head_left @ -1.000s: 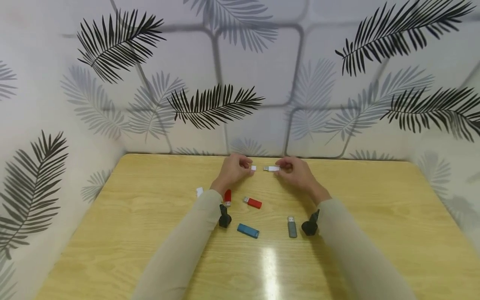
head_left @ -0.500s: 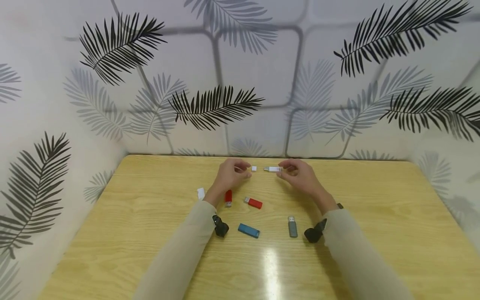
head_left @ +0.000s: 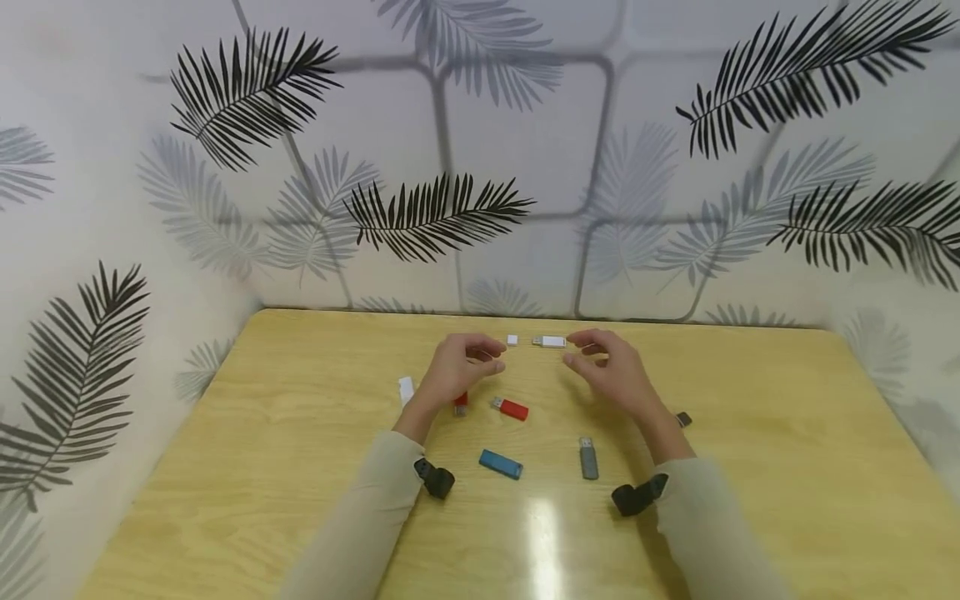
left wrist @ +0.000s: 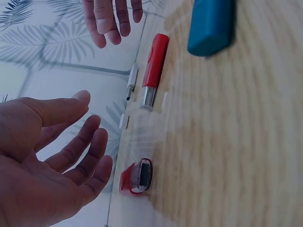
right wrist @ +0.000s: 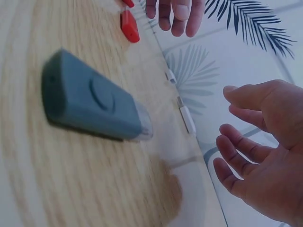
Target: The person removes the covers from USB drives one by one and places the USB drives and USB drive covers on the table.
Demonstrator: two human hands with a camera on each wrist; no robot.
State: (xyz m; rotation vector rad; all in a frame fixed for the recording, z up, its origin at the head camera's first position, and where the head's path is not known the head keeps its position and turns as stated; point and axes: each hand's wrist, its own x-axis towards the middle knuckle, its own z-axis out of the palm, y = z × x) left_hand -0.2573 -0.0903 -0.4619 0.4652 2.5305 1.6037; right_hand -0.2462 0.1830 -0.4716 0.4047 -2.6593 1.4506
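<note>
- One white USB stick (head_left: 552, 342): near the far edge of the table (head_left: 285, 417); plug facing a small white block (head_left: 512, 340), apart from it;
- Left hand (head_left: 457, 371): thumb and fingers wide, near the small white block;
- Right hand (head_left: 615, 373): thumb and fingers wide, just beside the white USB stick;
- Toward the front: red stick (head_left: 513, 409); blue stick (head_left: 501, 464); grey stick (head_left: 588, 459).

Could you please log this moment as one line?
left hand: holds nothing; right hand: holds nothing; white USB stick: on table, near right hand; small white piece: on table, apart from stick
</note>
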